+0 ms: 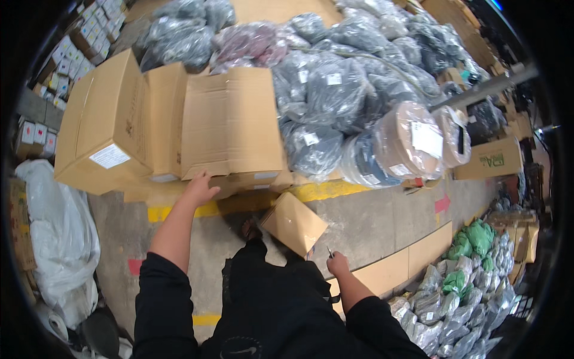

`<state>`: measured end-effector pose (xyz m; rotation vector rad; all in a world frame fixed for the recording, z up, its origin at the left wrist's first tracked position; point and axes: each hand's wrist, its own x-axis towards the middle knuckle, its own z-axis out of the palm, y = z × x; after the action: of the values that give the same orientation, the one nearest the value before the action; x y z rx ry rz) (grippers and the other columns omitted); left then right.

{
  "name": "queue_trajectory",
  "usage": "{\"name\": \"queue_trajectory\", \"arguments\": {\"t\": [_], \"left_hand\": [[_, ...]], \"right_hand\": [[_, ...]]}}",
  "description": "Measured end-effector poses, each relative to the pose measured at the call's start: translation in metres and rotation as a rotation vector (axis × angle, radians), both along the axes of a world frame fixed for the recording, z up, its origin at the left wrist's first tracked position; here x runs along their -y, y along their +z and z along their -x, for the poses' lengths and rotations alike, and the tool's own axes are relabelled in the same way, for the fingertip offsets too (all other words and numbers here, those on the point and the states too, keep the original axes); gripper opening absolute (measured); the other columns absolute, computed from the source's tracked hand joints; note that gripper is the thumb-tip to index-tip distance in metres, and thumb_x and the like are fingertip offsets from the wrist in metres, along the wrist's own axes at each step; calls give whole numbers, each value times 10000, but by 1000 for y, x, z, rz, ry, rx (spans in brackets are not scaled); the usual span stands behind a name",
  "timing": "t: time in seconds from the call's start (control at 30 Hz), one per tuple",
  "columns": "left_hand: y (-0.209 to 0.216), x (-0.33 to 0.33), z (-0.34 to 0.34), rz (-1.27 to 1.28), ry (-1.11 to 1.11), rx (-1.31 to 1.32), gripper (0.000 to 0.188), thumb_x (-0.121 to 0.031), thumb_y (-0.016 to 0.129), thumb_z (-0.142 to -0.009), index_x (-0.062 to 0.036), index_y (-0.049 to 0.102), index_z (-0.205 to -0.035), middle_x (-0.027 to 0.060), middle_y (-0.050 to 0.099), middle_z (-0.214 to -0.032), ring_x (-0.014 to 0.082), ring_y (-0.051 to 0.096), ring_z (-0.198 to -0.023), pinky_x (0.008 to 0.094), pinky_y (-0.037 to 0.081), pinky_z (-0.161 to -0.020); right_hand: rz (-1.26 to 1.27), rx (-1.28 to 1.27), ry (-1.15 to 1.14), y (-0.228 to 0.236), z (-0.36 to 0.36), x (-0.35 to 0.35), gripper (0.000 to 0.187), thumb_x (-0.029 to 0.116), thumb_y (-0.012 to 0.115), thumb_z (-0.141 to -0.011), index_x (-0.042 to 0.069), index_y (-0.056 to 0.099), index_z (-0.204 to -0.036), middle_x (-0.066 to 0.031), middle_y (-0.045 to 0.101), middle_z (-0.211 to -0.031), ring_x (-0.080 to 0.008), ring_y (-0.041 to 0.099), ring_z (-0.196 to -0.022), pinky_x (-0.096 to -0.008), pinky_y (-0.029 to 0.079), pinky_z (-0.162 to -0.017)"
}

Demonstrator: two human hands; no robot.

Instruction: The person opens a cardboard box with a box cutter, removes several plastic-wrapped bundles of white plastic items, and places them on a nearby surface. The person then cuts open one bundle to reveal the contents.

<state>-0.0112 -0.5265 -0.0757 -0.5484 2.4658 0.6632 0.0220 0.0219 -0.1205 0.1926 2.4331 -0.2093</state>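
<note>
My left hand (201, 190) reaches forward to the near edge of a large cardboard box (251, 128). Its fingertips are curled at the edge of the box flap (204, 134), and the thumb stands apart. Low at the right, my right hand (338, 263) is closed around a thin, pointed tool (330, 252); it could be a pen or a small cutter, I cannot tell which. Between my hands a smaller, closed cardboard carton (295, 224) sits tilted near my feet, touched by neither hand.
Left of the large box stand a tall carton (98, 122) and a narrower one (164, 113). Plastic-wrapped bundles (341, 84) are heaped behind, with wrapped rolls (406, 140) at the right. More bagged goods (460, 293) lie at lower right; white sheeting (60, 239) covers the left.
</note>
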Motion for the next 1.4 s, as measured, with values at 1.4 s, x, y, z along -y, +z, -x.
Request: {"name": "queue_trajectory", "arguments": {"t": [1.4], "left_hand": [[-21, -308, -296, -150, 421, -103, 458, -387, 643, -867, -32, 677, -1155, 189, 688, -1109, 350, 651, -1038, 421, 515, -904]], "right_hand": [[515, 88, -10, 32, -3, -127, 378, 30, 516, -858, 16, 495, -1235, -145, 677, -769, -210, 651, -519, -325, 497, -415]]}}
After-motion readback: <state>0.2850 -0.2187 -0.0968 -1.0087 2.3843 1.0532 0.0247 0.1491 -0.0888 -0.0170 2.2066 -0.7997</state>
